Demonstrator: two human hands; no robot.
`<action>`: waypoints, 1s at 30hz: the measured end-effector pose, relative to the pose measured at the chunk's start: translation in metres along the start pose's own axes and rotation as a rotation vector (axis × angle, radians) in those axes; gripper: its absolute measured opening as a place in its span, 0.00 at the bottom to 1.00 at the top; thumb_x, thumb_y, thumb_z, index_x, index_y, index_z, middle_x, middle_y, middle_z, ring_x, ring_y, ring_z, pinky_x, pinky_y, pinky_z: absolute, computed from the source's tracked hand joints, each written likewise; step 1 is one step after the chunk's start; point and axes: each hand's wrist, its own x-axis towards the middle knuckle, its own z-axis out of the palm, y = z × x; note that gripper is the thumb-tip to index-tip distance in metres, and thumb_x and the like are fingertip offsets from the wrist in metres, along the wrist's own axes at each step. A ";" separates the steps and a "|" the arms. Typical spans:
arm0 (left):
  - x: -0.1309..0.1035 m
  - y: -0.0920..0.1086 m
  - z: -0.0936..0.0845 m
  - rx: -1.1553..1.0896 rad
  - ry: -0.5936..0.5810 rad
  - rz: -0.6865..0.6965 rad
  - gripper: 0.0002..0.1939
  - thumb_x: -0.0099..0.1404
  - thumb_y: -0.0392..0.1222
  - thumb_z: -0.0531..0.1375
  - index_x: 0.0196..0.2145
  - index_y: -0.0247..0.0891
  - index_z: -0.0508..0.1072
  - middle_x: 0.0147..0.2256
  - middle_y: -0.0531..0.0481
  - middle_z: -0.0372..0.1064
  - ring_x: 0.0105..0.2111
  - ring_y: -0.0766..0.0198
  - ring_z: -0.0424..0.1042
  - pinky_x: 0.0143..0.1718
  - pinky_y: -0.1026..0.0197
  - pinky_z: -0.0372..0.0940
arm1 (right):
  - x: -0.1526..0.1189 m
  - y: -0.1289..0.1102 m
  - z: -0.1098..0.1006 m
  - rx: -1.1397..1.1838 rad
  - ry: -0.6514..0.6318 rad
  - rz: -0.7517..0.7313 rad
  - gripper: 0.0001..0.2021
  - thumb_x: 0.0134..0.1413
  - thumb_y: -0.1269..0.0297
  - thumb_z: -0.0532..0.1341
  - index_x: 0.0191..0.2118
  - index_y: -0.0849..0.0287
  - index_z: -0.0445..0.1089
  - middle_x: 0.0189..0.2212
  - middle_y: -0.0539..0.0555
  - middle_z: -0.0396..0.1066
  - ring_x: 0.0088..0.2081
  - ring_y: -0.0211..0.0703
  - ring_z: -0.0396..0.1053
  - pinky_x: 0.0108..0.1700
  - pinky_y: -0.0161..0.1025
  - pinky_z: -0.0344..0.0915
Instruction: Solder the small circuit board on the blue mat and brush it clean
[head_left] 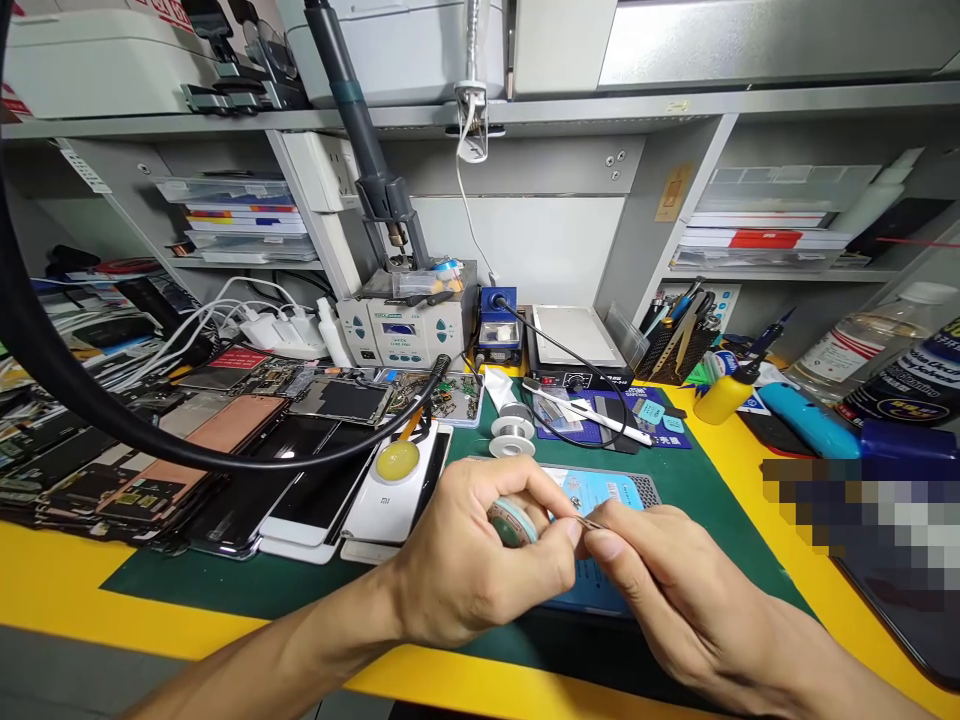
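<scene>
My left hand (480, 555) is curled around a small round green spool (512, 523), its thumb and index fingertip pinched together. Close on its right, my right hand (675, 580) pinches a thin brownish strip (589, 522) that runs between the fingertips of both hands. Beneath the hands lies a blue flat item (600, 490), partly covered by them, on the green mat (720, 520). Just behind my left hand stands a spool of silvery wire (512, 430).
Phones and phone parts (225, 430) cover the left side. Behind stand a hot-air station (405, 330) and a blue soldering station (499, 325). A black cable (187, 455) loops across the left foreground. Bottles (855, 340) and a yellow bottle (724, 395) are at the right.
</scene>
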 end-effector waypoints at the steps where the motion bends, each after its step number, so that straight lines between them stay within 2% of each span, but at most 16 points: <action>1: 0.000 0.000 0.001 0.001 0.004 0.003 0.06 0.60 0.39 0.62 0.27 0.35 0.70 0.17 0.58 0.59 0.17 0.73 0.54 0.19 0.68 0.50 | 0.001 -0.001 -0.001 0.006 0.010 0.003 0.13 0.72 0.68 0.47 0.32 0.54 0.55 0.21 0.43 0.56 0.20 0.35 0.52 0.25 0.34 0.54; 4: 0.000 0.000 0.002 -0.012 0.017 0.002 0.06 0.60 0.39 0.62 0.28 0.35 0.70 0.17 0.58 0.59 0.17 0.73 0.54 0.18 0.68 0.50 | 0.002 -0.004 -0.002 0.048 0.024 0.045 0.15 0.73 0.65 0.46 0.30 0.54 0.57 0.20 0.44 0.58 0.20 0.35 0.54 0.25 0.33 0.57; 9: 0.001 0.002 0.005 -0.082 0.013 -0.003 0.08 0.62 0.40 0.61 0.28 0.36 0.69 0.18 0.57 0.61 0.17 0.72 0.57 0.19 0.67 0.52 | -0.002 -0.009 -0.007 0.222 -0.017 0.267 0.17 0.72 0.58 0.48 0.32 0.54 0.67 0.24 0.46 0.68 0.25 0.35 0.66 0.30 0.31 0.65; 12: 0.001 0.002 0.007 -0.092 0.040 -0.027 0.08 0.62 0.40 0.61 0.27 0.35 0.69 0.17 0.57 0.60 0.17 0.72 0.56 0.18 0.68 0.51 | -0.002 -0.010 -0.009 0.410 -0.095 0.446 0.21 0.71 0.53 0.48 0.31 0.54 0.69 0.23 0.46 0.62 0.22 0.35 0.59 0.24 0.30 0.60; 15: 0.000 0.001 0.007 -0.107 0.062 -0.080 0.08 0.62 0.41 0.62 0.27 0.34 0.70 0.16 0.57 0.60 0.16 0.72 0.58 0.17 0.69 0.52 | -0.001 -0.009 -0.010 0.661 -0.197 0.594 0.23 0.70 0.47 0.48 0.28 0.56 0.64 0.21 0.45 0.52 0.21 0.34 0.48 0.20 0.31 0.51; 18: 0.000 0.001 0.005 -0.169 0.027 -0.129 0.10 0.63 0.43 0.63 0.31 0.33 0.73 0.16 0.56 0.63 0.16 0.73 0.59 0.17 0.70 0.54 | 0.003 -0.009 -0.009 0.893 -0.204 0.692 0.24 0.68 0.44 0.49 0.28 0.57 0.61 0.20 0.44 0.46 0.22 0.33 0.43 0.21 0.32 0.45; 21: 0.003 -0.001 0.002 -0.236 -0.027 -0.159 0.13 0.64 0.48 0.63 0.34 0.32 0.75 0.16 0.56 0.64 0.14 0.76 0.54 0.15 0.72 0.50 | 0.006 -0.009 -0.008 1.041 -0.194 0.750 0.25 0.68 0.44 0.50 0.27 0.58 0.61 0.19 0.43 0.44 0.21 0.32 0.42 0.21 0.33 0.41; 25: 0.005 -0.003 0.001 -0.306 -0.079 -0.198 0.17 0.66 0.51 0.62 0.33 0.32 0.75 0.15 0.56 0.63 0.12 0.77 0.52 0.13 0.72 0.47 | 0.006 -0.008 -0.008 1.013 -0.173 0.743 0.26 0.67 0.42 0.50 0.25 0.58 0.58 0.18 0.43 0.43 0.21 0.32 0.40 0.21 0.34 0.39; 30: 0.006 -0.005 0.003 -0.165 -0.024 -0.151 0.14 0.67 0.45 0.60 0.29 0.32 0.76 0.15 0.56 0.62 0.14 0.76 0.55 0.17 0.70 0.52 | 0.008 -0.010 -0.008 0.607 -0.133 0.610 0.25 0.70 0.47 0.46 0.25 0.57 0.56 0.20 0.45 0.48 0.23 0.34 0.47 0.25 0.35 0.47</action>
